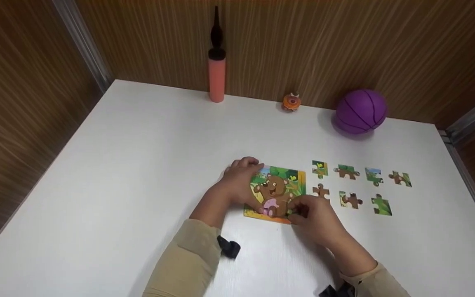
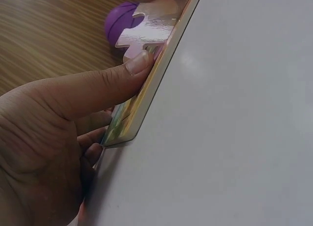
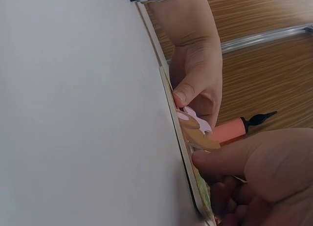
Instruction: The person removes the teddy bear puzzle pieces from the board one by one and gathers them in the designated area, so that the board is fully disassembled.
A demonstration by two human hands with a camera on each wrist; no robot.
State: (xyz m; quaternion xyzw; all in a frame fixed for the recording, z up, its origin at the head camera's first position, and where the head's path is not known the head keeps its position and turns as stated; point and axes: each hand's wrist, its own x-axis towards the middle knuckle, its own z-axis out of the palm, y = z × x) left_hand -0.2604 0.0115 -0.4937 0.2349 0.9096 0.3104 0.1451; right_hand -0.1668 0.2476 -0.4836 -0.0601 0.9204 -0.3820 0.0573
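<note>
A square jigsaw puzzle board (image 1: 302,183) with a brown bear picture and an orange border lies on the white table. My left hand (image 1: 238,181) holds it along its left side, fingers at the far corner and thumb over the lower part. A bear puzzle piece (image 3: 199,133), pink and brown, tilts up off the board; its pale shiny back shows as a puzzle piece (image 2: 154,28) in the left wrist view. The left thumb touches its edge. My right hand (image 1: 318,216) pinches this piece at the board's lower right, its fingertips partly hidden.
Several loose puzzle pieces (image 1: 381,205) lie in two rows right of the board. Along the wooden back wall (image 1: 151,45) stand a pink hand pump (image 1: 217,78), a small orange toy figure (image 1: 291,102) and a purple ball (image 1: 361,111).
</note>
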